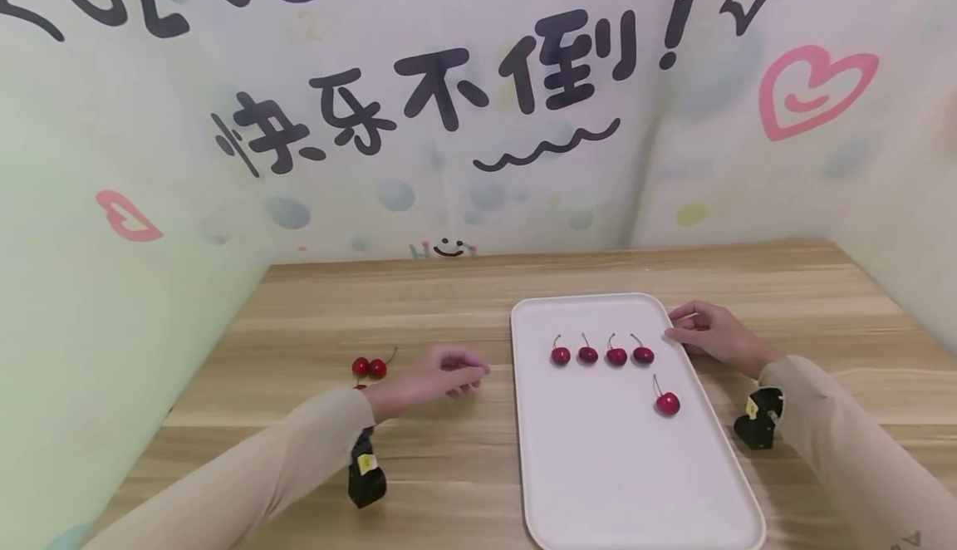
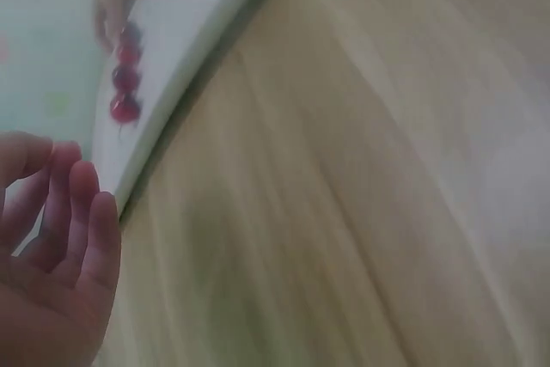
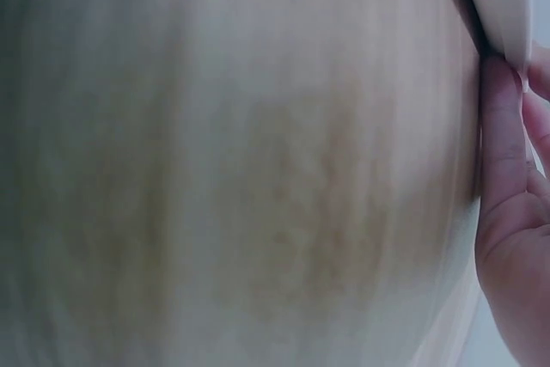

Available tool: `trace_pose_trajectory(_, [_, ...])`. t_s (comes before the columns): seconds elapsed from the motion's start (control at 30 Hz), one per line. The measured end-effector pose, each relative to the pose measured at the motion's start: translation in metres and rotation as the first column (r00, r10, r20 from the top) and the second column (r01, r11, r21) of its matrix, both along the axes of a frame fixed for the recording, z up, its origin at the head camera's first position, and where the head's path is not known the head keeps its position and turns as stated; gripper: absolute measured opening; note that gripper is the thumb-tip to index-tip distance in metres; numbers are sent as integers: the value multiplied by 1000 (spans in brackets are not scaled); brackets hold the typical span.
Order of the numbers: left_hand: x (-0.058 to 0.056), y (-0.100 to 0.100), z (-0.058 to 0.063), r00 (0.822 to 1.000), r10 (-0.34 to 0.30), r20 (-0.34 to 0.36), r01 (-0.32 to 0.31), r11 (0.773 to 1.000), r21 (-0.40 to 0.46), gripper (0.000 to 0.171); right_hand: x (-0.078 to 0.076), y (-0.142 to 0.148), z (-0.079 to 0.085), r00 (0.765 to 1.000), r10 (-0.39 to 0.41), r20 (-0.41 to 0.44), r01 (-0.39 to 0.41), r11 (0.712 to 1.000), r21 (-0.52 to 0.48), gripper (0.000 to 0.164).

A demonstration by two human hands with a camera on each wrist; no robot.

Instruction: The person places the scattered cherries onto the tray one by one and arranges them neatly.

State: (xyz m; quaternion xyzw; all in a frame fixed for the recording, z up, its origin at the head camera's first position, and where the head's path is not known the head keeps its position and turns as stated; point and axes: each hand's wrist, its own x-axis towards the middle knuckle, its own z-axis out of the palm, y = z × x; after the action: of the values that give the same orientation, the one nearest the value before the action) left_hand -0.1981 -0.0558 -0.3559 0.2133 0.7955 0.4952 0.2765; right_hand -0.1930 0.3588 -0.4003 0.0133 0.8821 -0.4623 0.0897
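My left hand hovers over the table between loose cherries and the tray, its fingers loosely curved. In the left wrist view, nothing shows between the thumb and fingers. My right hand holds the right rim of the white tray, a digit on either side of the edge in the right wrist view. On the tray, several dark red cherries with stems up form a row near the far end. One more cherry lies nearer, towards the right rim.
Left of the tray, a few cherries lie on the wooden table, one partly hidden by the left wrist. A printed white wall cloth rises behind the table. Black wrist cameras hang under both sleeves.
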Motion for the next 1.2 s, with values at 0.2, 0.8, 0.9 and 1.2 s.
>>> trace_pose_trajectory(0.2, [-13,-28,11,994,104,-34,-104,995,2,31,-1,0,-2,1000,0,-2,0,1000,-9,54])
trace_pose_trajectory(0.8, [-43,-70,1,930,232,-284,-295,933,-205,27,1,-1,1,1000,16,-25,-16,1000,-21,50])
trace_pose_trajectory(0.9, [-46,-77,-4,928,241,-283,-310,922,-231,27,1,-1,1,999,16,-28,-16,1000,-23,50])
trace_pose_trajectory(1.2, [-54,-85,-11,945,186,-269,-263,921,-288,28,0,0,0,1000,14,-25,-15,1000,-27,49])
